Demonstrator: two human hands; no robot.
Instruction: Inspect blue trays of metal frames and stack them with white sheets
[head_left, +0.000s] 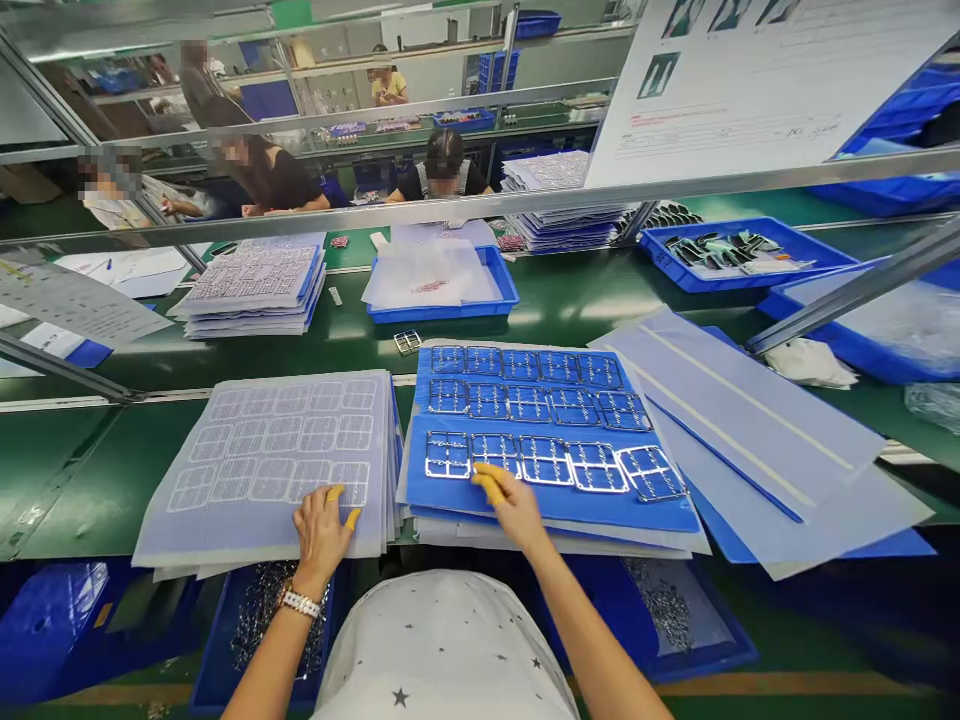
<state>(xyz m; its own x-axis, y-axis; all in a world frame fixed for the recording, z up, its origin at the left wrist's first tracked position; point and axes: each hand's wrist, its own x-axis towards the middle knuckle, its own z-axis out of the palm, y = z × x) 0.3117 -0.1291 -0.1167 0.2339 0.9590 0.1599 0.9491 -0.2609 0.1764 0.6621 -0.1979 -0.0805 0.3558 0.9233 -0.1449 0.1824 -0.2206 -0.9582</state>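
Observation:
My left hand rests on the right front part of a translucent sheet, its fingers apart, with yellow covers on two fingertips. Square metal frames show faintly through that sheet, which tops a stack. My right hand reaches to the front row on a blue sheet. Its yellow-covered thumb and finger are at the lower edge of a metal frame, second from the left. Three rows of such shiny frames lie on the blue sheet. The rightmost front frame sits slightly tilted.
One loose frame lies behind the stacks. A blue tray and a paper stack stand further back. Overlapping sheets spread at the right. Metal rails cross above the bench; several people sit beyond. Trays of parts are below the edge.

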